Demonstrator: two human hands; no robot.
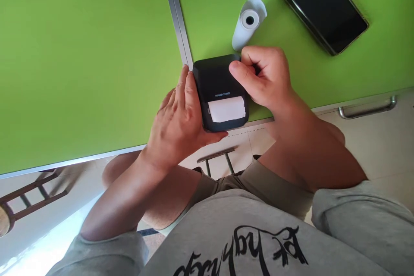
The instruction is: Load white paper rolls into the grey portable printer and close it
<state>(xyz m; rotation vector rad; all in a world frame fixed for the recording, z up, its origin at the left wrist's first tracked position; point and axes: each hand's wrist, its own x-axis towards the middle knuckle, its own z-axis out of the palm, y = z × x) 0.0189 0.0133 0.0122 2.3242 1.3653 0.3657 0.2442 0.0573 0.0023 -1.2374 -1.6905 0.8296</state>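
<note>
A black label printer [216, 76] marked NIIMBOT is near the front edge of the green table. A strip of white paper [227, 109] shows at its slot, toward my body. My left hand [179, 116] holds the printer's left side, its fingers laid along that side and its thumb around the near end. At the far right corner, my right hand [265, 73] grips the printer with the thumb on top and the other fingers curled at the side; their tips are hidden. Just beyond my right hand is a white paper roll [245, 30] with a loose end.
A dark phone [326, 8] lies at the far right of the green table [80, 60]. A metal strip [177, 17] runs across the tabletop beyond the printer. Below the front edge are a metal handle [367, 110] and a wooden stool [32, 194] on the left.
</note>
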